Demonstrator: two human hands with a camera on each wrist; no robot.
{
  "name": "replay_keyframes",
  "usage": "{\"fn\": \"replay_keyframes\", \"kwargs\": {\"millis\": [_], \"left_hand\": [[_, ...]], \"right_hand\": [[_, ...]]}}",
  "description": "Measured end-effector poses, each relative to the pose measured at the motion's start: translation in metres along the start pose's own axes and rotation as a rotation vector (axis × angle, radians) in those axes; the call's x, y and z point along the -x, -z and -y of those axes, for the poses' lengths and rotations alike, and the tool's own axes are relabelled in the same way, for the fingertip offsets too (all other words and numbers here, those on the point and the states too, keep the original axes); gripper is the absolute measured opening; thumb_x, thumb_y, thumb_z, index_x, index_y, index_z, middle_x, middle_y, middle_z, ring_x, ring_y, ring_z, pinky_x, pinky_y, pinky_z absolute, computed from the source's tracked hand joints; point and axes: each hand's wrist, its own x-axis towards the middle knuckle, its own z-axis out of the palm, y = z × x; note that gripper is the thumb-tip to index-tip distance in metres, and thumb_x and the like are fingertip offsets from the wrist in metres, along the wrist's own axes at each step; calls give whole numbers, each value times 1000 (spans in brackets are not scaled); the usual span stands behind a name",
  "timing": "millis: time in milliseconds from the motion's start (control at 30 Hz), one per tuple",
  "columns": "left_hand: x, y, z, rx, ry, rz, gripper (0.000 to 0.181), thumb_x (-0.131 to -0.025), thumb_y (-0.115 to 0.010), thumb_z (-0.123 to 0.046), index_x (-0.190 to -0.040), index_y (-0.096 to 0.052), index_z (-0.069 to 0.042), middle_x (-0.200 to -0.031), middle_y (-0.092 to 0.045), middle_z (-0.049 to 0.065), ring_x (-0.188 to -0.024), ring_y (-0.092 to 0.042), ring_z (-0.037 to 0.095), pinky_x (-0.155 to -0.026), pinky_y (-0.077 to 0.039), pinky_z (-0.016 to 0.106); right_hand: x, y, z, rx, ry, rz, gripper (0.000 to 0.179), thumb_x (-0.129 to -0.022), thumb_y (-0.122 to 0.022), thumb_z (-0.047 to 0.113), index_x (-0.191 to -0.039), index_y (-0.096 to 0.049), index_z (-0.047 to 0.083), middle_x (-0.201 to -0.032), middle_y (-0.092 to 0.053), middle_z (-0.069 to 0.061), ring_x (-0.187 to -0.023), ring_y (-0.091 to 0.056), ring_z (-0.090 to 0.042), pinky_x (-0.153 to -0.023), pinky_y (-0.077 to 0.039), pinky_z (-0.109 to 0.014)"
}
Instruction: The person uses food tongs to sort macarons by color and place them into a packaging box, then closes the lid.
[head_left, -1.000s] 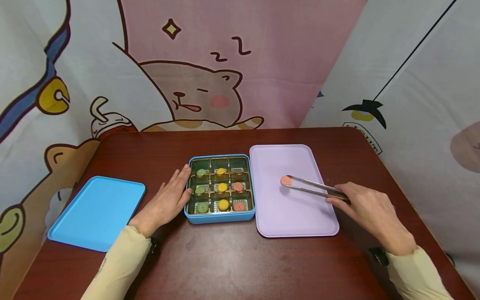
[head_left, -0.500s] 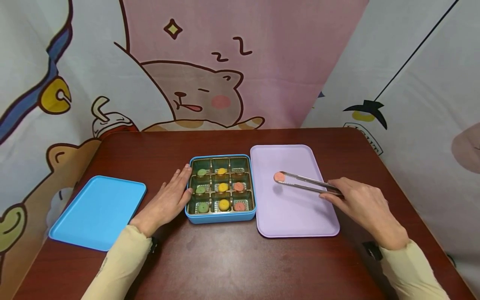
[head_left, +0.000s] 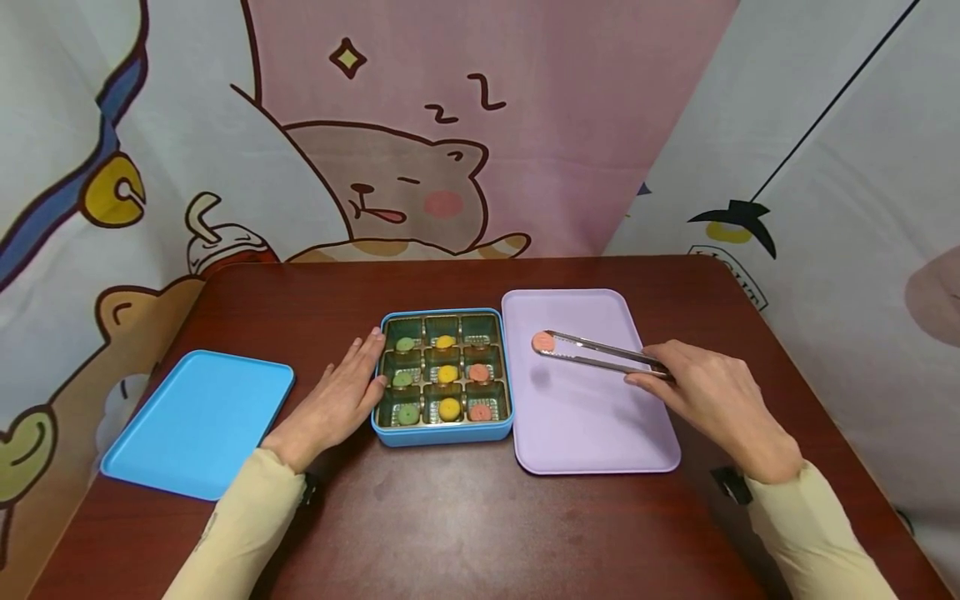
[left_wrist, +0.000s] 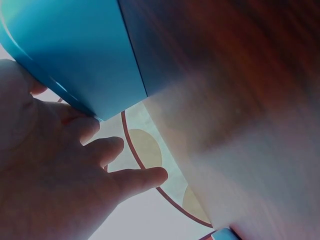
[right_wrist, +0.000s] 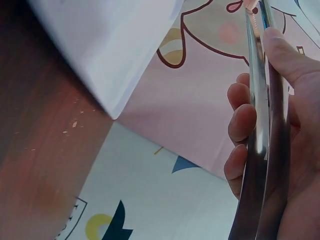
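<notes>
My right hand (head_left: 708, 400) grips metal tongs (head_left: 607, 354), whose tips pinch a round pink cookie-like piece (head_left: 543, 342) above the lilac tray (head_left: 592, 442). The right wrist view shows fingers and thumb around the tongs (right_wrist: 258, 125). With its fingers straight, my left hand (head_left: 330, 408) rests against the left side of a blue box (head_left: 442, 435). Inside the box is a gold insert with several compartments. Green pieces (head_left: 408, 414) lie in the left column and yellow pieces (head_left: 449, 409) in the middle. Pink pieces (head_left: 480, 412) occupy two right-hand compartments; the far right one holds nothing.
A flat blue lid or tray (head_left: 198, 425) lies on the brown table (head_left: 465, 517) at the left. The lilac tray stands close against the box's right side. A cartoon-printed cloth (head_left: 570, 125) hangs behind the table.
My right hand has moved left and slightly away from me, carrying the pink piece in the tongs across the lilac tray toward the box. The left hand has stayed at the box.
</notes>
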Motion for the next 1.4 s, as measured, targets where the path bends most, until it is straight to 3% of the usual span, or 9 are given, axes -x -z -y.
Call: {"fn": "replay_keyframes", "kwargs": {"millis": [367, 400, 467, 567, 633, 1033, 1400], "left_hand": [[0, 0, -1, -9, 6, 5, 68, -113, -41, -35, -168, -9, -12, -174, -4, 7, -158, -9, 37, -117, -17, 73], [0, 0, -1, -9, 5, 5, 68, -113, -41, -35, -168, -9, -12, -174, -4, 7, -158, -9, 37, -117, -17, 73], [0, 1, -1, -10, 5, 7, 68, -113, -41, -35, -168, -9, -12, -174, -4, 7, -158, -9, 37, -116, -17, 73], [0, 1, -1, -9, 4, 9, 67, -113, -41, -34, -168, -9, -11, -174, -4, 7, -158, -9, 37, -116, -17, 74], [0, 1, -1, -7, 6, 15, 68, -113, -40, -35, -168, -9, -11, -174, -3, 7, -158, -8, 37, -116, -17, 74], [-1, 1, -1, -10, 8, 7, 68, -113, -41, -36, -168, -9, -12, -174, -4, 6, -158, -9, 37, -116, -17, 74], [0, 1, -1, -9, 14, 4, 69, -112, -42, -36, -168, -10, -12, -174, -5, 6, -158, -9, 36, -116, -18, 73]], "right_hand": [[-23, 7, 9, -8, 30, 15, 77, -95, -34, 77, -97, -72, 10, -71, -57, 7, -56, -45, -7, -46, -38, -26], [-25, 7, 10, -9, 32, 19, 75, -95, -38, 76, -97, -73, 10, -72, -58, 7, -57, -45, -7, -46, -39, -26], [-29, 8, 12, 0, 37, 28, 62, -93, -58, 70, -98, -73, 10, -72, -58, 7, -57, -46, -7, -47, -41, -27], [-35, 9, 15, 13, 52, 29, 44, -86, -81, 51, -99, -73, 10, -73, -58, 7, -58, -46, -6, -47, -41, -28], [-39, 9, 17, 16, 66, 25, 38, -81, -89, 39, -99, -73, 10, -73, -57, 7, -58, -46, -6, -47, -41, -28], [-59, 1, 23, 0, 120, 15, 41, -83, -86, 43, -102, -74, 9, -75, -62, 4, -58, -49, -9, -47, -45, -30], [-72, -8, 28, -25, 105, 53, 42, -89, -79, 49, -104, -75, 10, -80, -68, 2, -60, -54, -11, -49, -49, -34]]}}
